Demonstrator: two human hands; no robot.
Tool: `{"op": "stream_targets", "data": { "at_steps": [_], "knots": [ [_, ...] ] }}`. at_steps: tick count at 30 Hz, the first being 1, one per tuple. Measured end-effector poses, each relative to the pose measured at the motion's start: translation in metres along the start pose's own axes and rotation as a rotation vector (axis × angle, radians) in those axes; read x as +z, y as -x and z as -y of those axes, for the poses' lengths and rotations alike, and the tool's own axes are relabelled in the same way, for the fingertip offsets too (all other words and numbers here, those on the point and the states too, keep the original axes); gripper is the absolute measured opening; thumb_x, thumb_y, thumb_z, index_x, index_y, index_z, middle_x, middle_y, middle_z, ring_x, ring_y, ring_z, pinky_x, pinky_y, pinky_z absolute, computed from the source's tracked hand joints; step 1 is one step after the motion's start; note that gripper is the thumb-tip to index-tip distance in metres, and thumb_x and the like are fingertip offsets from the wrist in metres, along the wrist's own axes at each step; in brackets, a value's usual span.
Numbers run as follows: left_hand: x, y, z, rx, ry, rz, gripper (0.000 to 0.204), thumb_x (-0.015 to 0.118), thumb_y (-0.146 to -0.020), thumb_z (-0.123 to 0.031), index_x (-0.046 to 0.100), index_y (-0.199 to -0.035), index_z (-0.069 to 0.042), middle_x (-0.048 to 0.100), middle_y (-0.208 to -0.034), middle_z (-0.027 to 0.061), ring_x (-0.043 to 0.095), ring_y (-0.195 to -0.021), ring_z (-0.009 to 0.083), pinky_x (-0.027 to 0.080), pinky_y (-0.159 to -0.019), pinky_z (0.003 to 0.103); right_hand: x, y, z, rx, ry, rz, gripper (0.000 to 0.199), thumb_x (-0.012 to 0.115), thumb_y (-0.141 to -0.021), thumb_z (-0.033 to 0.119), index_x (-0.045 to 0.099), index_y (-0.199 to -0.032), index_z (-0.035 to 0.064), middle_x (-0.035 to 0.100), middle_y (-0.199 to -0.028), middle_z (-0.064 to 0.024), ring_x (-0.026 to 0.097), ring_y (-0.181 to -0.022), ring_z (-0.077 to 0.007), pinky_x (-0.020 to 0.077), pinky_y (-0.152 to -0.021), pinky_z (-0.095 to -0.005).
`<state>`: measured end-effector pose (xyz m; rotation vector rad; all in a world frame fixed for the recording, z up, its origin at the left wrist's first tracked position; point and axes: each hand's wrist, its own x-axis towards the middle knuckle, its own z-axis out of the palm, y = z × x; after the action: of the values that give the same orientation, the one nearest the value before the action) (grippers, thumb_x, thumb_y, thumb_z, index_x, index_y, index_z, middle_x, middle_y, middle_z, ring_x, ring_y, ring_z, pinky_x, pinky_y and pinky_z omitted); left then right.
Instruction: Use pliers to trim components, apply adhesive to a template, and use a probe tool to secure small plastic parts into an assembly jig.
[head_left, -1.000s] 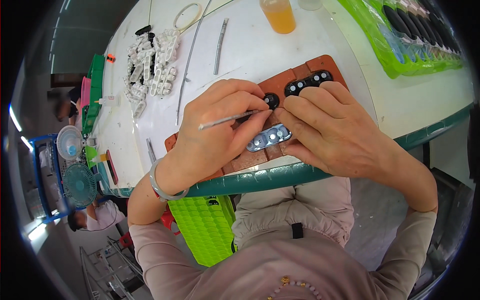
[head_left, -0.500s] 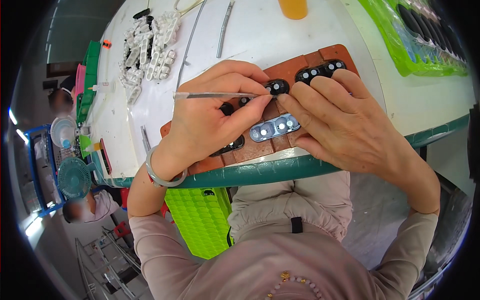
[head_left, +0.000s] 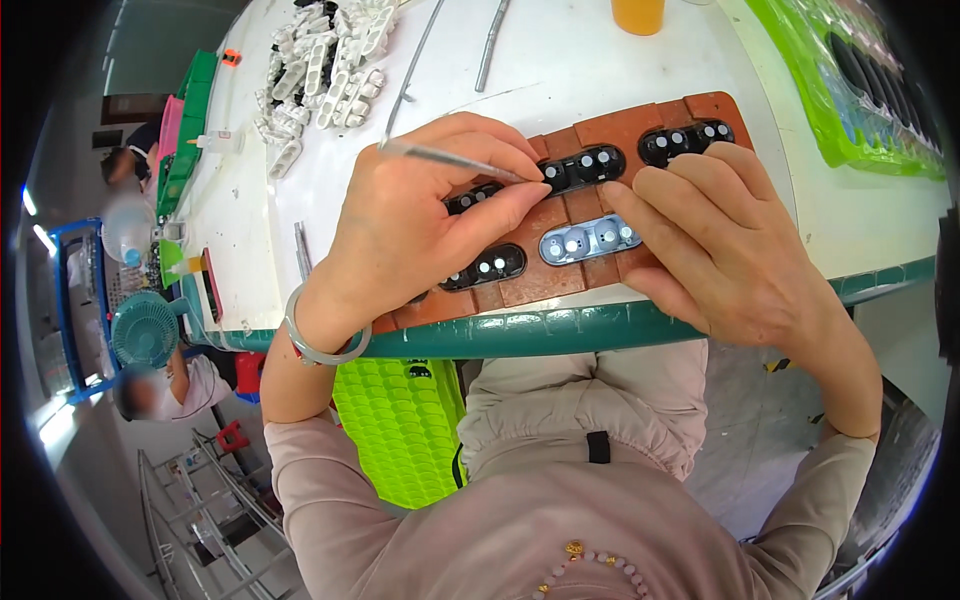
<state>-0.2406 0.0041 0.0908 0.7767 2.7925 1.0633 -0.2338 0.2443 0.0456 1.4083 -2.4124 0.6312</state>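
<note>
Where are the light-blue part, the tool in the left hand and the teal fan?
Light-blue part (head_left: 590, 240), head view: middle of its top.
Tool (head_left: 440, 157), head view: its shaft.
Teal fan (head_left: 144, 329), head view: round grille.

passage over white tabletop (head_left: 560, 85) beyond brown tray (head_left: 540, 288), white parts pile (head_left: 340, 60) obstructing far left, left hand (head_left: 430, 215) and right hand (head_left: 715, 230) blocking parts of the tray

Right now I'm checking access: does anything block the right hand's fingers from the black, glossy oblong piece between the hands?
Nothing visible: the right hand has one of its fingers by the right end of the black, glossy oblong piece. The thin, silvery rod in the left hand is toward the opposite end.
</note>
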Motion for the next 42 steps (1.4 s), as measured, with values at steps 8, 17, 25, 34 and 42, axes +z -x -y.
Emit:
{"op": "stream_targets", "data": {
  "at_steps": [8, 17, 25, 34, 42],
  "knots": [
    [-0.004, -0.004, 0.003, 0.091, -0.097, 0.048, 0.009, 0.065, -0.075, 0.003, 0.066, -0.084, 0.003, 0.065, -0.089, 0.0091, 0.062, -0.074, 0.015, 0.051, -0.061, 0.024, 0.0, -0.006, 0.004, -0.031, -0.019, -0.057, 0.051, 0.067, -0.067, 0.026, 0.059, -0.107, -0.0036, 0.053, -0.105, -0.0106, 0.05, -0.096, -0.0278, 0.0396, -0.085, -0.0432],
    [-0.003, -0.005, 0.005, 0.029, -0.003, 0.041, 0.009, 0.065, -0.075, 0.001, 0.067, -0.084, 0.002, 0.066, -0.089, 0.0095, 0.062, -0.075, 0.0148, 0.051, -0.061, 0.024, 0.006, -0.012, 0.006, -0.029, -0.065, -0.045, 0.05, 0.069, -0.064, 0.025, 0.059, -0.105, -0.0028, 0.053, -0.106, -0.0102, 0.049, -0.097, -0.0282, 0.0394, -0.085, -0.0426],
    [-0.003, -0.007, 0.0, -0.041, 0.056, 0.057, 0.008, 0.065, -0.076, 0.0, 0.067, -0.084, 0.002, 0.066, -0.089, 0.0102, 0.063, -0.072, 0.0145, 0.05, -0.061, 0.022, 0.005, -0.013, 0.006, -0.032, -0.059, -0.034, 0.051, 0.068, -0.065, 0.027, 0.058, -0.105, -0.0036, 0.052, -0.105, -0.0109, 0.049, -0.099, -0.0287, 0.0393, -0.086, -0.0426],
    [0.003, -0.001, 0.007, 0.125, -0.032, -0.016, 0.009, 0.067, -0.075, 0.0, 0.066, -0.084, 0.001, 0.066, -0.089, 0.0108, 0.064, -0.074, 0.018, 0.052, -0.064, 0.026, 0.008, -0.017, 0.008, -0.041, -0.068, -0.02, 0.052, 0.068, -0.066, 0.03, 0.058, -0.105, -0.0031, 0.052, -0.106, -0.0104, 0.049, -0.097, -0.0275, 0.0392, -0.084, -0.0424],
    [0.001, -0.002, 0.006, 0.148, -0.04, 0.016, 0.01, 0.067, -0.074, 0.0, 0.065, -0.084, 0.0, 0.066, -0.09, 0.0113, 0.064, -0.079, 0.0201, 0.052, -0.066, 0.027, 0.012, -0.02, 0.011, -0.045, -0.057, -0.085, 0.035, 0.069, -0.067, 0.031, 0.059, -0.081, -0.0005, 0.05, -0.092, -0.0057, 0.047, -0.092, -0.0204, 0.0386, -0.082, -0.0358]
  ]
}}
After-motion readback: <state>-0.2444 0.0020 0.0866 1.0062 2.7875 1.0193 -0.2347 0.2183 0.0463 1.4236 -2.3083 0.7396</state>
